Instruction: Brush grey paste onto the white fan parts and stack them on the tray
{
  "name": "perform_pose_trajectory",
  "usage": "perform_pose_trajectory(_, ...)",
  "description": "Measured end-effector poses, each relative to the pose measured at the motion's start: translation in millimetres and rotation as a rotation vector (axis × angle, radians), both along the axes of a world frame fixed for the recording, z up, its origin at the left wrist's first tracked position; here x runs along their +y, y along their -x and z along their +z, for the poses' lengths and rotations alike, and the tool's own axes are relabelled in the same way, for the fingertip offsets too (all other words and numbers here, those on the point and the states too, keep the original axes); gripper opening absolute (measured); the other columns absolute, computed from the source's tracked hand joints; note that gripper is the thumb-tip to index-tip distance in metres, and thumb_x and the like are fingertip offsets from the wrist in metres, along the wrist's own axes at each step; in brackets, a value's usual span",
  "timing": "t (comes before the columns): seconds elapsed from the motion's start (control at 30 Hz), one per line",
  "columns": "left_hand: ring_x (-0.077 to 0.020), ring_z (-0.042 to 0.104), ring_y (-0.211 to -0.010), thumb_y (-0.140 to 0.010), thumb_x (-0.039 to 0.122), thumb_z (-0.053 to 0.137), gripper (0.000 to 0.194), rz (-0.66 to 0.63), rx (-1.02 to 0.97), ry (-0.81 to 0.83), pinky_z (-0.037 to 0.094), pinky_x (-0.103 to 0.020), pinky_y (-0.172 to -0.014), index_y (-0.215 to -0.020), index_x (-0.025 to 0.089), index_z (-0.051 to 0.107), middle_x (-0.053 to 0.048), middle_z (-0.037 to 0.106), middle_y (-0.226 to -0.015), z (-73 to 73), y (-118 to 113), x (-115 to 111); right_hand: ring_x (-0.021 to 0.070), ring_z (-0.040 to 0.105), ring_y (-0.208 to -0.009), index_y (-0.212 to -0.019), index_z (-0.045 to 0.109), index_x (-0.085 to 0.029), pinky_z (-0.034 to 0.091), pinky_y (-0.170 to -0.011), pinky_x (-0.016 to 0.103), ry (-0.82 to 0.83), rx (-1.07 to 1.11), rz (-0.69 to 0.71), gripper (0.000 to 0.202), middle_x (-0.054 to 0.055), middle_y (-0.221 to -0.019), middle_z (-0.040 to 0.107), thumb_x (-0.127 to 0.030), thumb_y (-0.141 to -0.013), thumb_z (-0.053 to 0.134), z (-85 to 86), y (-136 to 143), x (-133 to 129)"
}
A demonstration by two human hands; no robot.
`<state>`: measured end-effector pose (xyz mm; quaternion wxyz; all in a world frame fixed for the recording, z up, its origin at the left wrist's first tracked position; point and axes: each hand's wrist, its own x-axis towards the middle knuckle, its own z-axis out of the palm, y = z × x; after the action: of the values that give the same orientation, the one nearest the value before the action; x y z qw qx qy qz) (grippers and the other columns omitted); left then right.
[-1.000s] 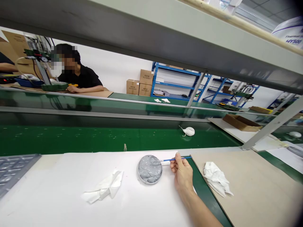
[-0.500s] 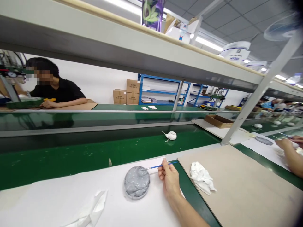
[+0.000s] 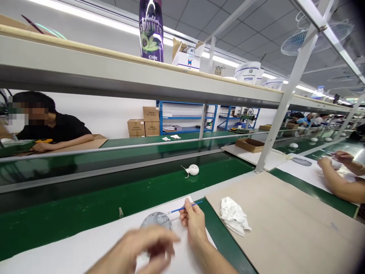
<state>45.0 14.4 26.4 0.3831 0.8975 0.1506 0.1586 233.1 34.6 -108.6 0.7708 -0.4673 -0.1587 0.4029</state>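
Your right hand (image 3: 194, 220) has the blue brush (image 3: 179, 209) in its grip, tip at the grey paste (image 3: 155, 219) on the paper (image 3: 85, 245). Your left hand (image 3: 142, 243), blurred, partly hides the paste, grip wide, thumb apart.

On the green table (image 3: 219, 230), white paper (image 3: 85, 245) bears a round dish of grey paste (image 3: 151, 220); right, a flat beige board (image 3: 285, 224) bears crumpled white tissue (image 3: 234, 216).
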Motion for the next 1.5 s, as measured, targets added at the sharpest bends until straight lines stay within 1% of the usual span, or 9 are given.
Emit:
perform_pose_trajectory(0.13, -0.0169, 0.057, -0.097, -0.090, 0.026, 0.045, 0.025, 0.096, 0.121, -0.381, 0.047, -0.027, -0.084, -0.113, 0.026, 0.055, -0.002, 0.060, -0.109, 16.8, -55.0, 64.7, 0.0077, 0.041, -0.037, -0.060, 0.054, -0.015, 0.026, -0.036, 0.018, 0.003, -0.013, 0.018, 0.051, 0.003, -0.047, 0.055, -0.063, -0.061, 0.069, -2.1, 0.5, 0.5)
perform_pose_trajectory(0.2, -0.0185, 0.054, -0.107, -0.087, 0.017, 0.047, 0.035, 0.066, 0.216, -0.546, 0.044, -0.030, -0.093, -0.122, 0.025, 0.050, -0.005, 0.053, -0.122, 7.6, -86.0, 96.8, 0.0071, 0.041, -0.036, -0.059, 0.053, -0.015, 0.025, -0.036, 0.018, 0.007, -0.003, 0.013, 0.052, 0.002, -0.047, 0.055, -0.065, -0.060, 0.069, -3.5, 0.7, 1.8)
perform_pose_trajectory(0.37, -0.0305, 0.050, -0.115, -0.075, 0.006, 0.059, 0.054, 0.063, 0.385, -0.671, 0.043, -0.045, -0.096, -0.125, 0.023, 0.049, -0.011, 0.044, -0.133, -26.7, -148.2, 155.1, 0.0074, 0.040, -0.034, -0.059, 0.053, -0.015, 0.024, -0.035, 0.018, -0.020, -0.008, 0.055, 0.053, 0.003, -0.045, 0.055, -0.066, -0.061, 0.067, -7.5, 1.9, 6.4)
perform_pose_trajectory(0.7, -0.0354, 0.020, -0.135, -0.083, 0.015, 0.060, 0.050, 0.087, 0.525, -0.726, 0.033, -0.057, -0.102, -0.130, 0.021, 0.043, -0.008, 0.017, -0.151, -57.9, -216.9, 191.7, 0.0068, 0.034, -0.029, -0.055, 0.051, -0.017, 0.016, -0.030, 0.017, -0.003, 0.010, 0.005, 0.053, 0.002, -0.041, 0.052, -0.068, -0.058, 0.068, -11.6, 6.3, 12.4)
perform_pose_trajectory(0.87, -0.0347, 0.027, -0.132, -0.085, 0.021, 0.058, 0.045, 0.136, 0.579, -0.687, 0.037, -0.056, -0.099, -0.129, 0.023, 0.046, -0.008, 0.023, -0.149, -77.6, -226.5, 202.7, 0.0066, 0.032, -0.028, -0.055, 0.050, -0.018, 0.016, -0.030, 0.018, 0.010, 0.016, 0.006, 0.054, 0.001, -0.040, 0.052, -0.069, -0.058, 0.067, -14.9, 4.9, 13.0)
perform_pose_trajectory(1.03, -0.0282, 0.045, -0.118, -0.087, 0.023, 0.056, 0.035, 0.294, 0.569, -0.632, 0.044, -0.050, -0.094, -0.122, 0.020, 0.050, -0.009, 0.041, -0.136, -83.5, -211.9, 210.6, 0.0061, 0.031, -0.028, -0.056, 0.052, -0.017, 0.017, -0.030, 0.018, 0.011, -0.001, 0.005, 0.053, 0.001, -0.040, 0.051, -0.068, -0.060, 0.067, -16.0, 3.5, 10.9)
perform_pose_trajectory(1.17, -0.0245, 0.054, -0.107, -0.087, 0.025, 0.057, 0.032, 0.471, 0.546, -0.504, 0.048, -0.046, -0.087, -0.118, 0.017, 0.052, -0.009, 0.050, -0.125, -77.8, -174.7, 223.0, 0.0066, 0.034, -0.030, -0.057, 0.053, -0.016, 0.020, -0.032, 0.018, 0.025, -0.001, -0.004, 0.050, 0.001, -0.041, 0.052, -0.063, -0.062, 0.068, -13.7, 2.3, 7.7)
perform_pose_trajectory(1.37, -0.0258, 0.054, -0.109, -0.084, 0.027, 0.061, 0.038, 0.722, 0.321, -0.233, 0.044, -0.049, -0.093, -0.120, 0.016, 0.051, -0.010, 0.054, -0.122, -50.9, -71.9, 232.7, 0.0074, 0.040, -0.036, -0.062, 0.055, -0.015, 0.026, -0.034, 0.018, 0.004, -0.005, 0.043, 0.045, 0.001, -0.046, 0.055, -0.057, -0.062, 0.073, -11.0, -4.4, -1.0)
perform_pose_trajectory(1.5, -0.0231, 0.059, -0.106, -0.080, 0.036, 0.061, 0.062, 0.796, 0.076, 0.002, 0.051, -0.036, -0.088, -0.134, 0.018, 0.034, -0.010, 0.057, -0.122, -20.9, 6.5, 190.8, 0.0077, 0.044, -0.040, -0.065, 0.056, -0.014, 0.028, -0.034, 0.018, -0.009, 0.025, 0.056, 0.043, 0.002, -0.051, 0.058, -0.052, -0.060, 0.077, -11.1, -8.5, -3.8)
